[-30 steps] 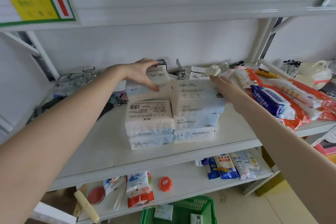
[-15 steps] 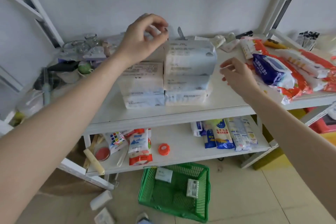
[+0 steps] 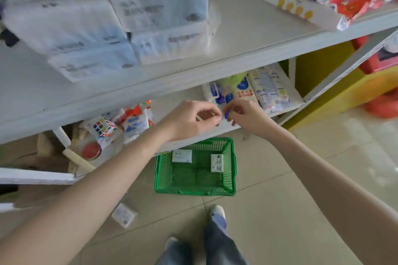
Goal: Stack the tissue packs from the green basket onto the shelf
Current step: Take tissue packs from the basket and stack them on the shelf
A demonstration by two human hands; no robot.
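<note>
White tissue packs (image 3: pixel 112 17) sit stacked, blurred, on the shelf (image 3: pixel 247 49). Two small packs (image 3: pixel 182 155), seemingly flat, lie in the green basket (image 3: pixel 195 188) on the floor.

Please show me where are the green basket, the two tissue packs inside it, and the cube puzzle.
green basket (image 3: pixel 233 161): head view, right wall.
left tissue pack (image 3: pixel 182 156): head view, top face.
right tissue pack (image 3: pixel 216 163): head view, top face.
cube puzzle (image 3: pixel 104 127): head view, coloured face.

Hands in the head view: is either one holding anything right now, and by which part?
Nothing is held. The left hand and right hand hang loosely curled above the green basket, touching no tissue pack.
</note>
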